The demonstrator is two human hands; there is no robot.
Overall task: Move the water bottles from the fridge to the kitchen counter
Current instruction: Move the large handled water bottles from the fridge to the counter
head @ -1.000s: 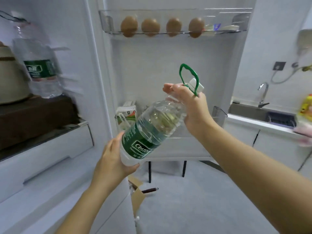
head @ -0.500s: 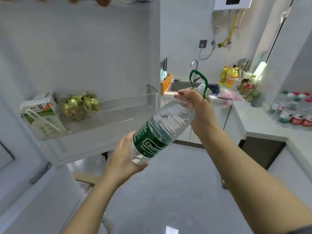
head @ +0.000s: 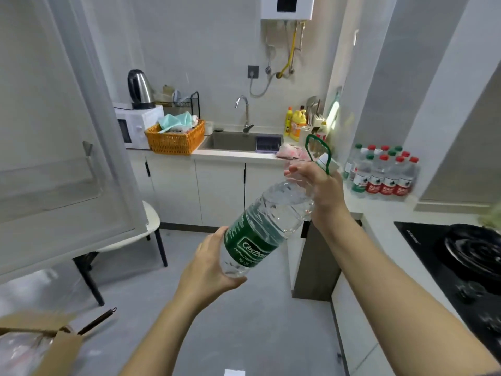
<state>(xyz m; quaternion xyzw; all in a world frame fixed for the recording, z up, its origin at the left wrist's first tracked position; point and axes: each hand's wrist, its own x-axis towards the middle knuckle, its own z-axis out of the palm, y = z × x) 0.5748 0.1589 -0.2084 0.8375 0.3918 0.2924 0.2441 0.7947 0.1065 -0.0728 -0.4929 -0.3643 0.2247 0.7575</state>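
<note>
- One large water bottle [head: 260, 226] is in the air, tilted with its cap end up. It is nearer to us than the sink [head: 233, 141] and a little to its right, and it rests on nothing.
- The left hand [head: 208, 267] cups the base, its fingers curled under it. The right hand [head: 317, 183] has its fingers closed round the neck, with the green carry loop [head: 315, 150] standing above.
- I'd call this mid-carry. The bottle is out of the fridge but not yet set on the surface [head: 379, 213] right of the sink.
- Small bottles [head: 385, 175] already stand on that surface, further right of the sink. I count about ten caps, red and green (too blurred for an exact count).
- Two hands and one big bottle are in view. The inside of the fridge is not, so I cannot tell what is left to fetch.
</note>
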